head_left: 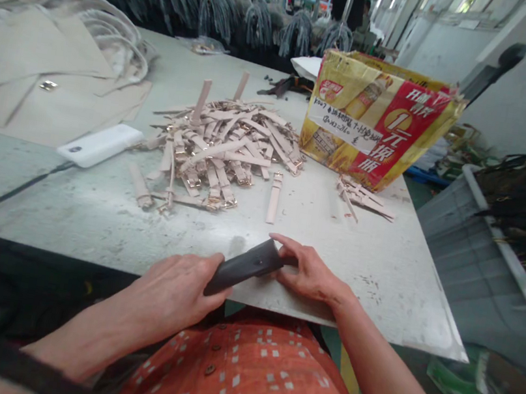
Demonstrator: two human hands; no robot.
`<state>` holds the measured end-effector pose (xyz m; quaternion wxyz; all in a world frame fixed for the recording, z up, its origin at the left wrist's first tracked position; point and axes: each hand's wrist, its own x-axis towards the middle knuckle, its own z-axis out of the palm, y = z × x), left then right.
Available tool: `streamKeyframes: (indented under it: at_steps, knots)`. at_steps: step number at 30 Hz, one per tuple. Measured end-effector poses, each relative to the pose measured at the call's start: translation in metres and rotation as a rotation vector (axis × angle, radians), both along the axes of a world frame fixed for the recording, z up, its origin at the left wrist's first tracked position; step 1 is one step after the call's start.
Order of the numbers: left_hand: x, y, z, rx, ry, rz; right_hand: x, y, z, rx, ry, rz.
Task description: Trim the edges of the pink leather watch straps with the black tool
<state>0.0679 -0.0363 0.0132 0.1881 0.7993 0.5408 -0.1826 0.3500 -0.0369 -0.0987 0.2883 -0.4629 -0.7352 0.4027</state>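
At the table's near edge my left hand [174, 292] is closed round the lower end of a dark grey strap-like piece [245, 267]. My right hand [308, 273] pinches its upper end, fingers bent over it. Beyond them a heap of beige straps with gold buckles [221, 145] covers the middle of the white table [93, 211]. One loose beige strap [274, 197] lies alone just past my hands.
A yellow and red cardboard box [377, 125] stands at the back right with a few straps [364, 199] in front of it. A white power bank [100, 144] with a cable lies left. Beige fabric [39, 71] covers the far left. A grey crate [481, 256] sits right of the table.
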Motion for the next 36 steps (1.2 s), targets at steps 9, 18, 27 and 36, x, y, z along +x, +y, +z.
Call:
streamKeyframes:
  at_steps: [9, 18, 27, 36]
  knots:
    - [-0.052, -0.004, 0.005, -0.054, -0.096, 0.102, -0.004, -0.001, 0.002, -0.058, 0.070, 0.011]
    - [-0.028, -0.012, -0.002, -0.056, -0.074, 0.022, -0.002, 0.000, 0.001, -0.024, 0.023, 0.009]
    - [-0.040, -0.003, -0.006, 0.026, -0.167, 0.101, -0.004, -0.003, 0.002, 0.028, 0.001, 0.016]
    - [-0.042, -0.013, -0.010, -0.010, -0.181, 0.127, -0.011, -0.001, 0.001, 0.179, -0.092, 0.016]
